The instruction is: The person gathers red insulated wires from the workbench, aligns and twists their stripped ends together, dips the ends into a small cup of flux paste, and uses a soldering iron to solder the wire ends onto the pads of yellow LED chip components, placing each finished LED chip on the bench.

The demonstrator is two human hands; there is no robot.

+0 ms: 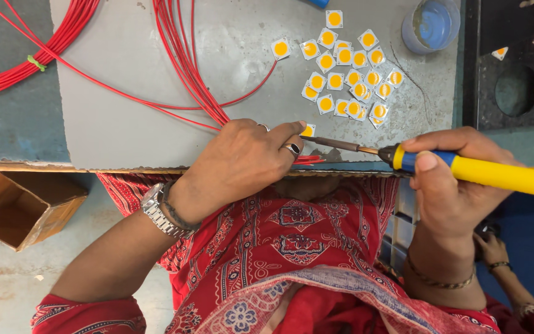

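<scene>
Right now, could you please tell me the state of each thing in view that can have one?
Left hand: pressed down on red wires and a chip.
Right hand: gripping the soldering iron, tip beside the left fingers.
Chips: loose, scattered flat.
Cardboard box: open.
Blue container: upright.

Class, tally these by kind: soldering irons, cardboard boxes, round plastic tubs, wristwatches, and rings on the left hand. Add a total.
soldering iron: 1
cardboard box: 1
round plastic tub: 1
wristwatch: 1
rings on the left hand: 2
Total: 6
</scene>
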